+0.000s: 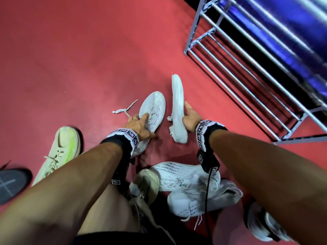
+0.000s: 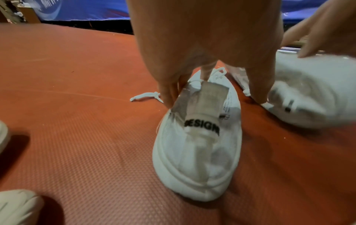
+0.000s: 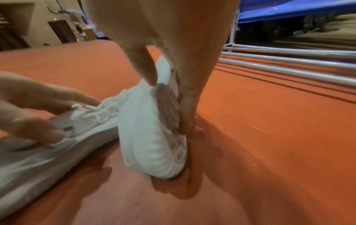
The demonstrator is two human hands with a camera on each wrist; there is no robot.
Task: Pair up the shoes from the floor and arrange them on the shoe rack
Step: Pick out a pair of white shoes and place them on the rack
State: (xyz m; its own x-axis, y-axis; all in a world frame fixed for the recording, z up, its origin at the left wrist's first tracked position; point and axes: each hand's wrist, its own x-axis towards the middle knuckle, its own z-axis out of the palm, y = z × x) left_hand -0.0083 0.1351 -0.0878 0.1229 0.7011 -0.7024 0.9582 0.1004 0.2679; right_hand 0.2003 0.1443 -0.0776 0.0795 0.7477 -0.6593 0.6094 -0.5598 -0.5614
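Note:
Two matching white sneakers lie on the red floor in front of me. The left one (image 1: 155,105) (image 2: 196,152) stands upright with a "DESIGN" heel tab. My left hand (image 1: 141,121) reaches over its collar with fingers (image 2: 167,91) spread, touching the opening, while the thumb (image 2: 258,91) comes down beside the shoe. The right sneaker (image 1: 177,103) (image 3: 146,137) is tipped on its side, sole toward the rack. My right hand (image 1: 187,114) (image 3: 169,105) grips it at mid-length, thumb on the upper and fingers across the sole. The metal shoe rack (image 1: 247,71) stands at the upper right, with no shoes on the bars I can see.
A beige sneaker with a neon stripe (image 1: 60,149) lies at the left, with a dark grey shoe (image 1: 10,183) beyond it. Several white and grey sneakers (image 1: 185,179) are piled near my knees. A loose white lace (image 1: 123,109) trails left. Blue sheeting (image 1: 283,23) hangs behind the rack.

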